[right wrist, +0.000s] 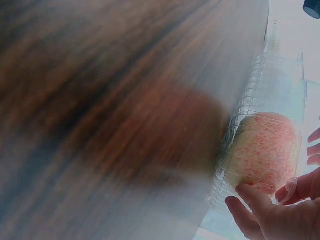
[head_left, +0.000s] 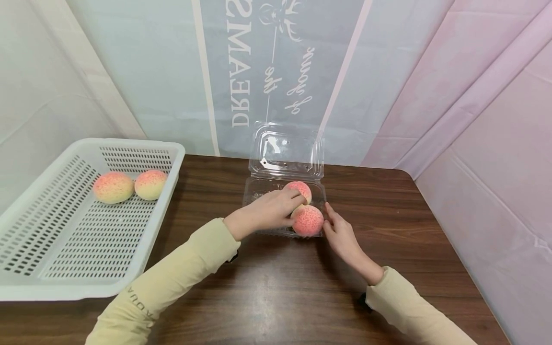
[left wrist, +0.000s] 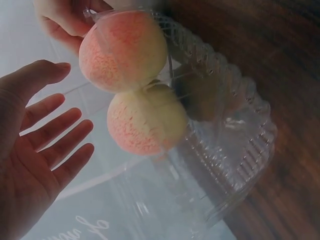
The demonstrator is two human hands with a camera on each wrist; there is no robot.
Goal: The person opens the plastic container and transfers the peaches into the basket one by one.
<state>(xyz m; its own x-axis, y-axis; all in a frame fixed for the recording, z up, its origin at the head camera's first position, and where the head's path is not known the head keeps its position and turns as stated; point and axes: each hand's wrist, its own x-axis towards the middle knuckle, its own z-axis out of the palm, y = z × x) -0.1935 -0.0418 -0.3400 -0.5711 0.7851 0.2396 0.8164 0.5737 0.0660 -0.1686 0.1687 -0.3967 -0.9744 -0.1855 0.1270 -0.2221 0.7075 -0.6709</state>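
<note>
A clear plastic clamshell box [head_left: 249,196] sits on the table, its lid [head_left: 280,148] raised at the back. Two pink and yellow peaches lie in its right side: the front peach [head_left: 307,221] and the back peach [head_left: 298,188]. Over the box is my left hand [head_left: 271,209]; in the left wrist view its fingers [left wrist: 55,142] are spread and apart from both peaches. At the front right corner my right hand [head_left: 343,235] holds the box's edge, thumb and fingers about the corner beside the front peach [right wrist: 262,160].
At the left stands a white perforated plastic basket [head_left: 97,239] with two more peaches, a left peach [head_left: 113,187] and a right peach [head_left: 150,185]. The brown wooden table [head_left: 375,206] ends at a printed cloth backdrop [head_left: 388,86] behind the box.
</note>
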